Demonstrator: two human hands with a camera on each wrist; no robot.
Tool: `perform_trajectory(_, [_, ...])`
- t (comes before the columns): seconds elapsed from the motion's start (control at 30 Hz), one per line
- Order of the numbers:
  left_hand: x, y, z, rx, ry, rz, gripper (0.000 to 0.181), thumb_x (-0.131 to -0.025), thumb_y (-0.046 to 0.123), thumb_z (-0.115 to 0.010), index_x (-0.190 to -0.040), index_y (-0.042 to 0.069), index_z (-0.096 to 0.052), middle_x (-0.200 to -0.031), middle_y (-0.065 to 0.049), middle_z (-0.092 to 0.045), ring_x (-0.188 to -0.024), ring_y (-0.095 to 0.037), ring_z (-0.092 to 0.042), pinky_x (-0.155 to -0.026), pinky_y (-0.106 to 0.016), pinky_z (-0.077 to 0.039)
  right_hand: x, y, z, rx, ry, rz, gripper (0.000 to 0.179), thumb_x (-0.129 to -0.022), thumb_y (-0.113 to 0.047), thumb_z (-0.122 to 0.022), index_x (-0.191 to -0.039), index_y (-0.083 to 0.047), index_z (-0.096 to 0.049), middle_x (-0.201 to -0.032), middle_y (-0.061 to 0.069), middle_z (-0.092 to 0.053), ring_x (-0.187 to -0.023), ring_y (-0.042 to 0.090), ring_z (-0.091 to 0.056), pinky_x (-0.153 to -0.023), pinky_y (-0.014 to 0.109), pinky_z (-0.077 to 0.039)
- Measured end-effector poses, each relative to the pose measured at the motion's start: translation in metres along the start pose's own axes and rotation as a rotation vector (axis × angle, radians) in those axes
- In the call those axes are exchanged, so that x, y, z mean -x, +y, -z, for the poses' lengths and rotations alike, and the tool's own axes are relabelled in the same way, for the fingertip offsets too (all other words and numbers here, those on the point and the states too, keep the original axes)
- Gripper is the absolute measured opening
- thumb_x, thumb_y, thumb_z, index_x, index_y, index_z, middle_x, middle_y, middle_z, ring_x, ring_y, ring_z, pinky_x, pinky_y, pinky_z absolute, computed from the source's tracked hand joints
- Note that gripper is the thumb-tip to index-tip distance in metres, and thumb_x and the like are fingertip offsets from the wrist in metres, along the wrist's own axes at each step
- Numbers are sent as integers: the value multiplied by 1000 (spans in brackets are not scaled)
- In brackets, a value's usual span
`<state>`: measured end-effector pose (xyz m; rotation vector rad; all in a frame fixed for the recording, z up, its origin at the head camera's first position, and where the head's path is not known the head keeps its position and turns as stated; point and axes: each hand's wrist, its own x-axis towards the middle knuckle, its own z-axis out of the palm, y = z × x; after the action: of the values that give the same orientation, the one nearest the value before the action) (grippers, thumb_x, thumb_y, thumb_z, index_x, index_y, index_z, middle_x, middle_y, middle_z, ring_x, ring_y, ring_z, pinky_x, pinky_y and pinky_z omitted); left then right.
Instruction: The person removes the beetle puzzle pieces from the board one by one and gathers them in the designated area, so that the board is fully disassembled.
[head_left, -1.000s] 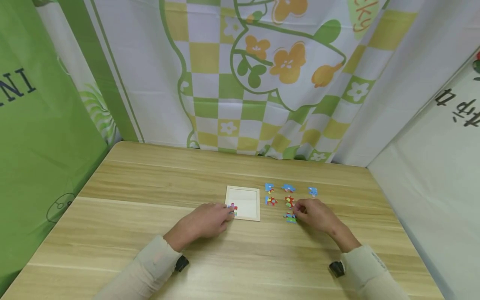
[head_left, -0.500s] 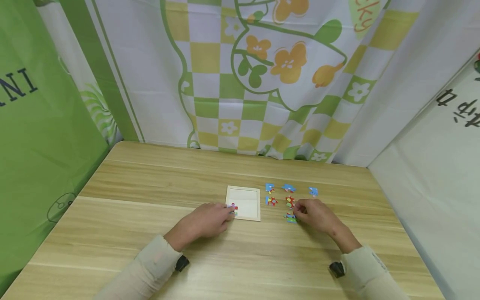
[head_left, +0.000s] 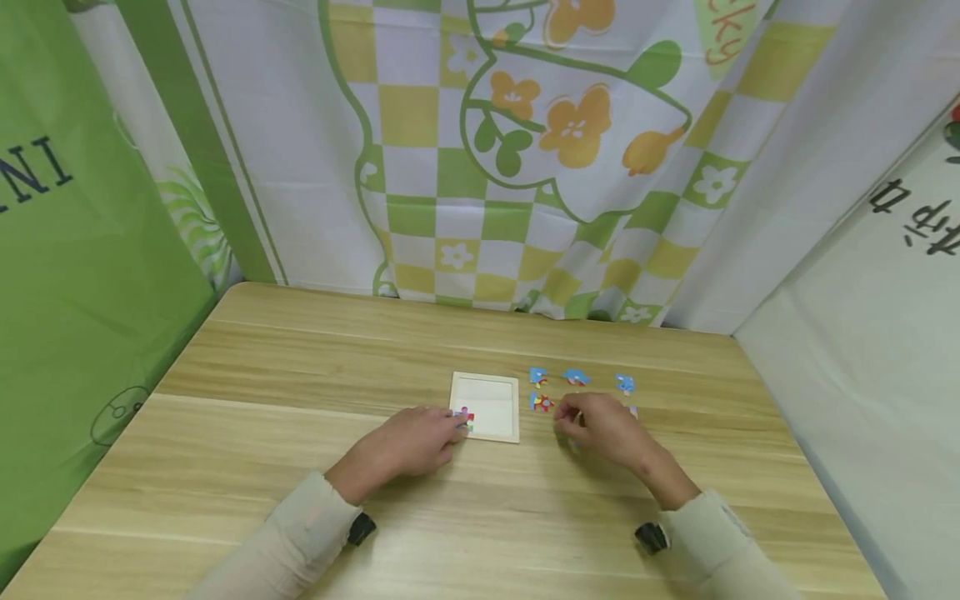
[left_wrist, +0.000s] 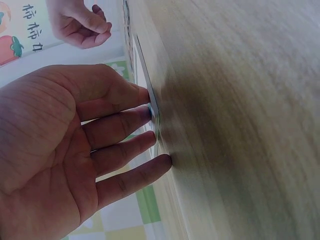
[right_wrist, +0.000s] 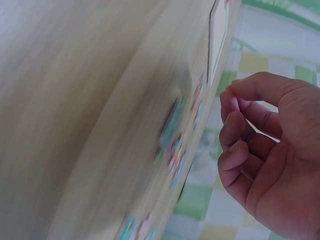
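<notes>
My left hand (head_left: 420, 440) rests at the lower left corner of a shallow wooden puzzle frame (head_left: 516, 408). Its fingertips touch that corner, where a small multicoloured puzzle piece (head_left: 467, 415) lies inside. The left wrist view shows the fingers (left_wrist: 122, 125) fairly straight against the frame's edge. My right hand (head_left: 611, 429) hovers right of the frame, over part of the loose puzzle pieces. Seen from the right wrist, its thumb and index tips meet, the other fingers curl, and no piece shows between them. A red-and-blue puzzle piece (head_left: 542, 402) lies just left of this hand.
A row of blue puzzle pieces (head_left: 576, 377) lies behind the right hand, and another piece (head_left: 633, 411) peeks out on its right. The wooden table (head_left: 300, 358) ends at a checked curtain (head_left: 461, 217), with a green cloth wall (head_left: 90, 333) on the left.
My right hand has moved left, away from the puzzle pieces' right side, and now covers the red-and-yellow and green-and-blue pieces seen before. My left hand stays in place.
</notes>
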<state>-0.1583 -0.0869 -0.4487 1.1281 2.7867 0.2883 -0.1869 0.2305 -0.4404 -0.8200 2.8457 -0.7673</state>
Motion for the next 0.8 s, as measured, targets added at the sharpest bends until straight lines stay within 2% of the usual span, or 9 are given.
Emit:
perform_trajectory(0.17, [0,-1,-1,17,3,1,27,-98,8,-65,-125,6,-70,-141,-15,-61,-124,-31,-61,-99,-46,-51,-11,-21,-15,-37,-41,67,6,-96,-8,-70,-92,-11,-73,-85,-9,-67,-75,5,-60,-66,26,-52])
perform_trajectory(0.33, [-1,-2,-2,28,10,-8,25,-97,7,-66,-121,6,-71,-140,-15,-62,-121,-32,-63,-97,-45,-53,-27,-42,-34,8,-38,137,5,-95,-12,-71,-99,-9,-74,-91,-6,-70,-75,7,-61,-67,27,-52])
perform_trajectory(0.47, [-1,-2,-1,32,6,-7,28,-97,7,-66,-124,5,-71,-141,-14,-62,-121,-31,-64,-96,-45,-53,-37,-52,-46,73,-24,144,17,-94,-17,-73,-110,-10,-73,-99,-4,-70,-80,12,-63,-71,31,-52])
perform_trajectory(0.6, [0,-2,0,35,-16,-1,34,-99,9,-65,-132,4,-69,-144,-13,-59,-124,-31,-62,-98,-45,-52,-44,-57,-54,82,-53,145,28,-92,-19,-74,-118,-9,-71,-103,0,-67,-87,16,-62,-76,37,-52])
perform_trajectory(0.8, [0,-1,2,37,-37,0,32,-100,9,-64,-131,6,-71,-146,-12,-58,-122,-31,-63,-96,-44,-54,-50,-60,-60,110,-74,155,30,-91,-17,-74,-120,-9,-71,-103,1,-64,-86,17,-60,-75,40,-53])
